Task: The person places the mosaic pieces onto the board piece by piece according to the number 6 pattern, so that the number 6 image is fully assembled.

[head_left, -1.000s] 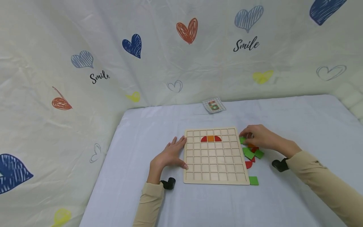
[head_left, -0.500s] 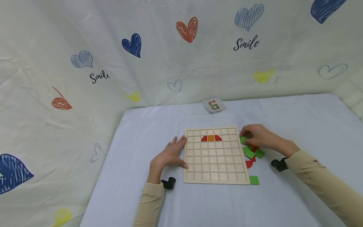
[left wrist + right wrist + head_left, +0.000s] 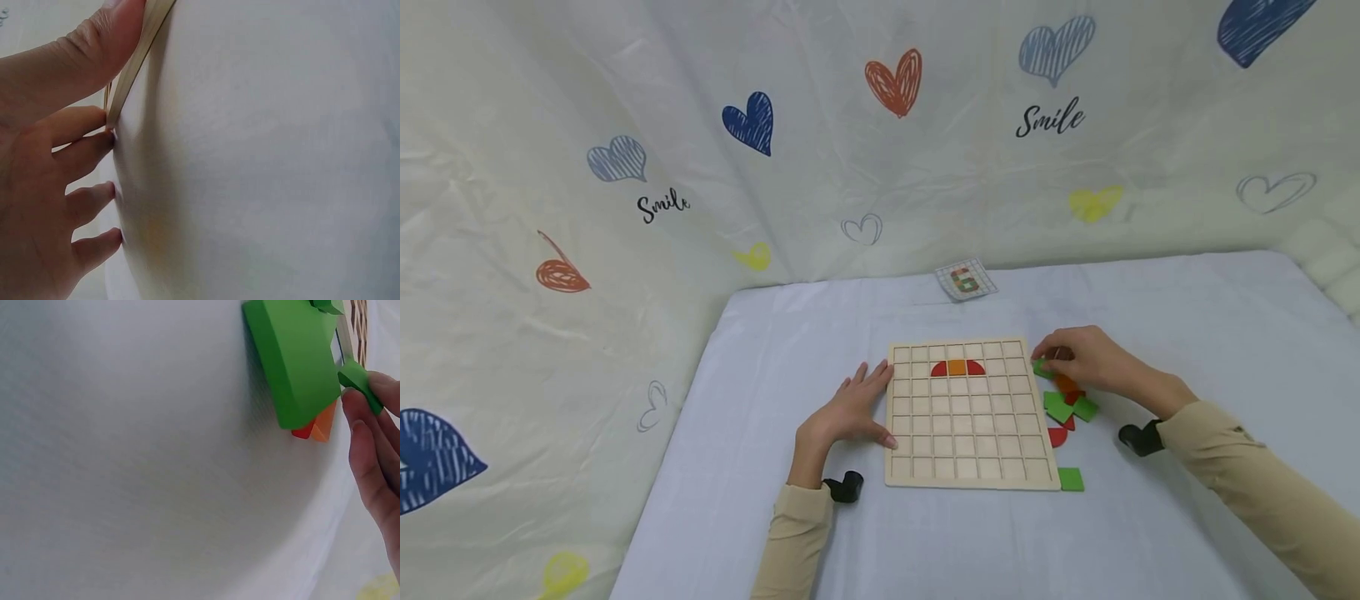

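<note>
A wooden grid board lies flat on the table. Near its far edge one row holds an orange square between two red quarter-round pieces. My left hand rests at the board's left edge, fingers spread, thumb on the near part of that side; the left wrist view shows the thumb against the rim. Beyond the board's right edge, my right hand pinches a green tile between thumb and fingers, tilted in the right wrist view. Just below that hand lies a pile of green tiles, with orange and red pieces partly covered.
A red rounded piece lies by the board's right edge, and a single green square sits at its near right corner. A card with a coloured grid pattern lies at the table's back edge, before a heart-printed curtain.
My right hand has risen slightly with the green tile, which now tilts, and more of the orange piece beneath shows. My left hand has stayed at the board's edge.
</note>
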### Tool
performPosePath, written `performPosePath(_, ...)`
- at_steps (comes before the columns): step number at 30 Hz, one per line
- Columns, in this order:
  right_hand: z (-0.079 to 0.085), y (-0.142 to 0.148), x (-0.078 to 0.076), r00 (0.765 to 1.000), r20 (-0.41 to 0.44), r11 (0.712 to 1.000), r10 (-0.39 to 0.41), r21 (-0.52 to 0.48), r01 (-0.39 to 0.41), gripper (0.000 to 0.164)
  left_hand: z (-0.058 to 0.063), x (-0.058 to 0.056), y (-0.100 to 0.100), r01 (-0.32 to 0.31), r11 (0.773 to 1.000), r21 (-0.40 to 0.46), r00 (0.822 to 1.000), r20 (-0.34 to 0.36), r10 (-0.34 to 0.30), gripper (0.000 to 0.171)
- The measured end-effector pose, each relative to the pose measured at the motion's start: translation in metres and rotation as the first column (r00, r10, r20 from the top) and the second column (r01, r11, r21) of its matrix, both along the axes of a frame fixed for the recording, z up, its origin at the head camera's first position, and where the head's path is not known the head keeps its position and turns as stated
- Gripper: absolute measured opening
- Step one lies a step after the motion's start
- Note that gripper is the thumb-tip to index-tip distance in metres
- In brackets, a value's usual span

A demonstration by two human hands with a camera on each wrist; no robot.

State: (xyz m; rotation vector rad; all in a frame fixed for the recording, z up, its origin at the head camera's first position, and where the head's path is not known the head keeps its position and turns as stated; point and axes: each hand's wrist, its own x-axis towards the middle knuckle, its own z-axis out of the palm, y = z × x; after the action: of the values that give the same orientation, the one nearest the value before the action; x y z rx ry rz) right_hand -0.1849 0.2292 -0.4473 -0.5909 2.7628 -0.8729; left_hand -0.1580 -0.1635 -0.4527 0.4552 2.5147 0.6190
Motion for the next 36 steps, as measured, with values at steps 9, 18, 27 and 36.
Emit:
performPosePath(9,0.004,0.003,0.001,1.0,0.02,1.0,-0.014,-0.021,0.015,0.023,0.001,0.001,0.0,0.0,1.0,0.017,1.0,0.001,0.0,0.122)
performPosePath(18,0.007,-0.006,0.004,0.996,0.085,0.996,-0.033,-0.082,0.04,0.03,-0.002,0.0,0.0,0.007,1.0,0.006,1.0,-0.009,-0.007,0.121)
performPosePath(27,0.011,-0.025,0.005,0.998,0.069,0.997,0.008,-0.082,-0.003,0.029,-0.001,0.001,0.001,0.009,1.0,0.006,1.0,-0.003,-0.009,0.121)
performPosePath(36,0.006,-0.049,0.002,0.995,0.068,0.991,0.073,-0.115,-0.065,0.028,-0.003,-0.001,0.0,0.001,1.0,-0.027,1.0,0.01,0.0,0.122)
